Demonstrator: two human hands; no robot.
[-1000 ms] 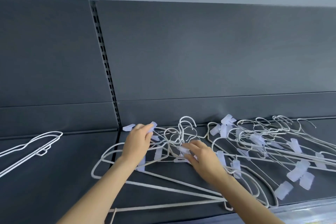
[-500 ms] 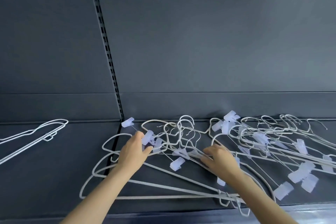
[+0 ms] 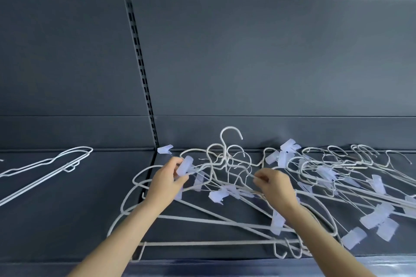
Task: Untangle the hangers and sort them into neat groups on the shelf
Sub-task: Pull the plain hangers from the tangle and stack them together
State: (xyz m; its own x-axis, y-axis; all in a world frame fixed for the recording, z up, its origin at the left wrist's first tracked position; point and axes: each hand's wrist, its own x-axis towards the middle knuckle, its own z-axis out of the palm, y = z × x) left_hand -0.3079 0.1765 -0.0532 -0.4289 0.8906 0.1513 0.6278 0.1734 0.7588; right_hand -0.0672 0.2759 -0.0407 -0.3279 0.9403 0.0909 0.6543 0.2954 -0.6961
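Our left hand point(image 3: 166, 183) pinches a translucent clip point(image 3: 185, 165); our right hand point(image 3: 275, 186) pinches thin wire point(image 3: 249, 174) in the tangled hangers point(image 3: 217, 195), spread on the shelf point(image 3: 67, 220) from 6 to 3 o'clock. Light, springy, snag-prone, we judge: hold near the necks, not clips.

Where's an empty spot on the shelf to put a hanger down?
The bare shelf between the small hanger group on the left and the tangled pile is free, right down to the front edge. From the left hand rightward it is crowded: the pile and its clips run all the way across.
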